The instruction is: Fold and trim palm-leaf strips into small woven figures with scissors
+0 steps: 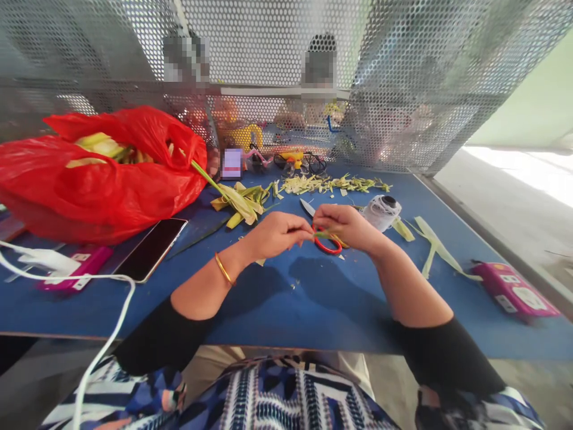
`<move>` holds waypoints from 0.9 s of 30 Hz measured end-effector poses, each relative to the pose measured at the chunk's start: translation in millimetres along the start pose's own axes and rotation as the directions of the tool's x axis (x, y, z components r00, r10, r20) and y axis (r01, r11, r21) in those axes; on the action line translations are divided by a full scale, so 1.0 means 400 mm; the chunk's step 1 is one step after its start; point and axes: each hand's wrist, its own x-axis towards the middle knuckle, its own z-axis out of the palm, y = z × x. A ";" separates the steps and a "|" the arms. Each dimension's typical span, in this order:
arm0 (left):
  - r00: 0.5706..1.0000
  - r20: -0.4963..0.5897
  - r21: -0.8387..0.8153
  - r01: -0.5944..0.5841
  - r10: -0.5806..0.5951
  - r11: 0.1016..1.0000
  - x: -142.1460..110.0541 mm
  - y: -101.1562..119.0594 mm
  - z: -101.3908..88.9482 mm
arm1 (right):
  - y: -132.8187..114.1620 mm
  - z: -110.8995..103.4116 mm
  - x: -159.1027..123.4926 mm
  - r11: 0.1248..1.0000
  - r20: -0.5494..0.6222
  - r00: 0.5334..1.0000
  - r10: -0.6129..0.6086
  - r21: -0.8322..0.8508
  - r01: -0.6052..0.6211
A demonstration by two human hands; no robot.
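My left hand (pixel 283 230) and my right hand (pixel 345 223) meet over the middle of the blue table. Between their pinched fingertips runs a thin green plant strip (pixel 326 233). Scissors with red handles (pixel 330 246) show just below and behind my right hand, a blade pointing away from me; they seem to lie on the table. Beyond my hands is a heap of short pale-green cut pieces (pixel 331 184). Larger husk-like leaves (pixel 242 203) lie to the left of it. Right of my right hand stands a white wrapped roll (pixel 381 212) with a dark core.
A red plastic bag (pixel 147 191) stuffed with plant leaves stands at left. Near it are a dark phone (pixel 154 249), a magenta pack (pixel 78 269) and a white cable (pixel 123 304). Leaf strips (pixel 436 245) and another magenta pack (pixel 514 289) lie at right. A perforated metal screen (pixel 268 36) rises behind.
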 end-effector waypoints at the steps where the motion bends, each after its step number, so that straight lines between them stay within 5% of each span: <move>1: 0.997 -0.062 -0.088 0.036 -0.041 0.995 0.002 0.001 0.000 | 0.007 0.001 0.005 0.997 -0.025 1.000 0.007 0.083 -0.005; 4: 0.955 -0.254 -0.275 0.079 -0.151 0.958 0.008 -0.003 0.002 | 0.010 0.025 0.013 0.990 -0.159 0.987 -0.016 0.133 0.037; 7: 0.898 -0.375 -0.320 0.106 -0.229 0.941 0.015 -0.010 0.008 | -0.006 0.069 0.005 0.996 -0.267 0.963 -0.049 -0.082 0.028; 12: 0.869 -0.428 -0.243 0.153 -0.247 0.958 0.018 -0.015 0.016 | -0.033 0.114 -0.018 0.848 -0.218 0.962 -0.166 -0.530 0.027; 19: 0.887 -0.439 0.034 0.172 -0.140 0.984 0.012 -0.019 0.013 | -0.047 0.113 -0.020 0.759 -0.150 0.970 -0.192 -0.649 0.050; 24: 0.958 -0.288 0.432 0.121 0.010 0.893 0.007 -0.020 0.007 | -0.048 0.089 -0.021 0.721 -0.112 0.982 -0.151 -0.692 0.032; 27: 0.999 -0.047 0.357 0.029 -0.013 0.934 0.004 -0.016 -0.005 | -0.035 0.055 -0.016 0.828 -0.077 0.990 -0.117 -0.558 0.054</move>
